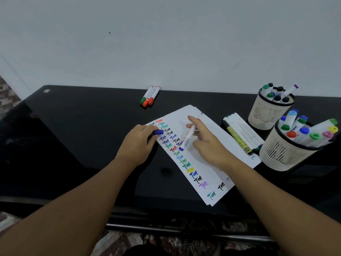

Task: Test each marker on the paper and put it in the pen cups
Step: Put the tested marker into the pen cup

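Note:
A white paper (212, 137) lies slanted on the black table, with a column of coloured "Test" marks down its left side. My right hand (208, 143) holds an uncapped blue marker (188, 137), its tip down on the paper beside the marks; the forefinger sticks out straight. My left hand (136, 143) pinches the blue cap (158, 132) at the paper's upper left edge. Two cream pen cups stand at the right, the far cup (265, 115) and the near cup (282, 154), both full of markers.
Three markers (149, 96), green, orange and red capped, lie by the wall at the back. Several thin pens and a yellow highlighter (239, 133) lie on the paper's right edge next to the cups. The table's front edge (166, 215) runs below my forearms.

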